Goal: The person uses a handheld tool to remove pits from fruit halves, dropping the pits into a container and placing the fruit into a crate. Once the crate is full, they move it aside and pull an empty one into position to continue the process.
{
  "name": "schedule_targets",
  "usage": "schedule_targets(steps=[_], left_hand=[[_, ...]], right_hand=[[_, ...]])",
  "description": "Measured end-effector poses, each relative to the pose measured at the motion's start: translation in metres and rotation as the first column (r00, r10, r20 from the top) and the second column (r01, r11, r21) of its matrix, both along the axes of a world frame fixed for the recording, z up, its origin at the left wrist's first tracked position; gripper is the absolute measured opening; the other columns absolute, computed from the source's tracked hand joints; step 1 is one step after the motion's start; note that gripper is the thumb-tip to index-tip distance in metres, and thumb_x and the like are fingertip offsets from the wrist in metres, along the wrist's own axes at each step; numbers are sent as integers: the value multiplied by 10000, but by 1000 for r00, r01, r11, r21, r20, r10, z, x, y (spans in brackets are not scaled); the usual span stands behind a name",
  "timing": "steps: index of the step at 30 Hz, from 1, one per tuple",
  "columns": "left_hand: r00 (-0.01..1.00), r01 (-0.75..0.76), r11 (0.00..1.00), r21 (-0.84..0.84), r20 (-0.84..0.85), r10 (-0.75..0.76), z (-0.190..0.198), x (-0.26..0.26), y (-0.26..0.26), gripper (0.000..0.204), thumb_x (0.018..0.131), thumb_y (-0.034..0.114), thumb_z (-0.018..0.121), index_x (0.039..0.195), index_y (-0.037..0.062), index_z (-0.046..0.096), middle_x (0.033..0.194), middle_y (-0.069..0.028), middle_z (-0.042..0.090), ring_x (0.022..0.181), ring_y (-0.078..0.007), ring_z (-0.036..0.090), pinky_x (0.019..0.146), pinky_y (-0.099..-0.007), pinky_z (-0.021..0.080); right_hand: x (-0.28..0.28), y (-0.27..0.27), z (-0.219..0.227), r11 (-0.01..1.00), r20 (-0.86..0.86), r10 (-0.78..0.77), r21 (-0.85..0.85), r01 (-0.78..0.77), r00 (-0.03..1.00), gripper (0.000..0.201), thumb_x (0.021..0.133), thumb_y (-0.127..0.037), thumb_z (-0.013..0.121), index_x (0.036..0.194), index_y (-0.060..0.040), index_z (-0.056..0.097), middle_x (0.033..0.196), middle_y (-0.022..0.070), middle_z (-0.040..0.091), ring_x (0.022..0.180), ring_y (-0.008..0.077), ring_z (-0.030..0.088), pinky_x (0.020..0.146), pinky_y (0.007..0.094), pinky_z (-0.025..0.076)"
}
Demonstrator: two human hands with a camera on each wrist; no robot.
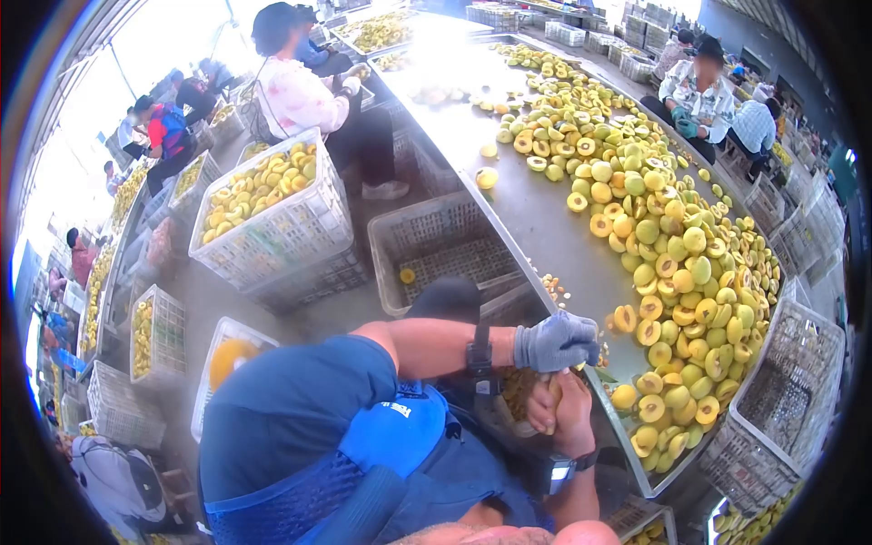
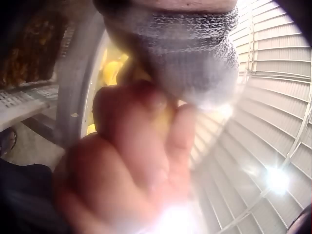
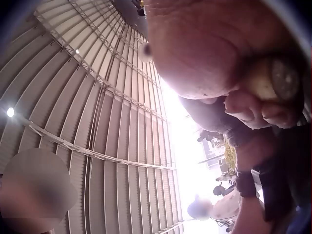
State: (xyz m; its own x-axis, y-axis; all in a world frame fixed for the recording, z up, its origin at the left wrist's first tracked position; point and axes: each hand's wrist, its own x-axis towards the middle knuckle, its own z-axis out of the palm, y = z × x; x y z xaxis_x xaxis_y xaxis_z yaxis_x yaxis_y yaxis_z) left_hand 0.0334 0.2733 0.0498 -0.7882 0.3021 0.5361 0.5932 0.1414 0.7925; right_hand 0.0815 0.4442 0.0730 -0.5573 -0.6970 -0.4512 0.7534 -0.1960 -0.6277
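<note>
My left hand [image 1: 556, 342], in a grey knitted glove, is held over the table's near edge with its fingers curled. A bit of yellow peach [image 1: 581, 366] shows at its fingertips, mostly hidden by the glove. Right against it, my bare right hand [image 1: 565, 411] grips a tool by its pale, round-ended handle [image 3: 261, 82]; the tool's working end is hidden. In the left wrist view the bare fingers [image 2: 141, 141] are blurred, close below the gloved hand [image 2: 195, 73]. Halved yellow peaches [image 1: 677, 263] lie heaped on the metal table [image 1: 545, 204] beyond both hands.
An almost empty crate [image 1: 445, 241] stands left of the table, beside a stacked crate of peaches [image 1: 272, 213]. Another crate [image 1: 786, 391] adjoins the far side. Small scraps [image 1: 552, 289] lie along the metal edge. A seated person [image 1: 304, 100] works farther up the table.
</note>
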Motion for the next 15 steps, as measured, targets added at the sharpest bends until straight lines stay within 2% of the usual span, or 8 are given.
schedule_targets(steps=[2,3,4,5,7,8,10,15], left_hand=[[997,2,1000,-5,71,-1,1,-2,2,190,973,157,598,888,11,685,757,-93,651,720,-189,648,681,-321,520],[989,9,1000,-13,144,-8,1,-2,3,182,966,147,593,890,6,682,751,-104,643,723,-210,651,686,-327,520],[972,15,1000,12,236,-18,5,0,2,186,965,146,593,888,1,679,770,-83,661,742,-177,647,711,-321,527],[972,17,1000,11,233,-20,4,0,3,186,965,146,593,888,1,679,770,-83,661,742,-177,647,711,-321,527],[909,30,945,325,385,-161,-2,3,7,186,968,157,603,895,1,673,803,-55,674,766,-134,633,732,-302,530],[908,30,945,326,386,-162,-4,5,5,186,968,157,603,895,1,673,803,-55,674,766,-134,633,732,-302,530],[849,147,907,395,420,-321,-4,8,1,204,981,185,609,913,1,665,837,-41,682,803,-106,620,760,-282,529],[819,258,908,330,424,-387,1,8,-11,238,1001,218,588,932,2,658,867,-56,687,825,-125,629,774,-292,532]], right_hand=[[1,-1,2,998,-13,56,13,-56,998,348,1086,-397,389,970,-83,484,635,25,405,389,129,349,368,298,323],[2,-3,1,998,-59,21,54,-18,998,344,1085,-394,389,976,-83,487,631,26,404,381,131,343,361,302,319],[2,-4,0,996,-108,-16,89,26,994,341,1083,-392,390,982,-82,491,627,27,402,374,133,337,355,305,315],[-1,-2,-1,996,-111,-18,88,28,994,341,1083,-392,390,982,-82,491,627,27,402,374,133,337,355,305,315],[-6,4,-3,994,-35,95,-50,-96,995,341,1083,-396,381,992,-87,496,626,33,403,373,137,341,345,309,314],[-5,5,-5,994,-33,94,-49,-96,995,341,1083,-396,381,992,-87,496,626,33,403,373,137,341,345,309,314],[-4,5,-9,983,2,169,-74,-168,986,346,1084,-406,370,1005,-92,493,624,42,403,374,144,347,340,305,314],[1,-1,-12,979,-20,188,-72,-189,982,352,1084,-422,365,1022,-96,483,628,41,401,378,147,353,344,304,317]])
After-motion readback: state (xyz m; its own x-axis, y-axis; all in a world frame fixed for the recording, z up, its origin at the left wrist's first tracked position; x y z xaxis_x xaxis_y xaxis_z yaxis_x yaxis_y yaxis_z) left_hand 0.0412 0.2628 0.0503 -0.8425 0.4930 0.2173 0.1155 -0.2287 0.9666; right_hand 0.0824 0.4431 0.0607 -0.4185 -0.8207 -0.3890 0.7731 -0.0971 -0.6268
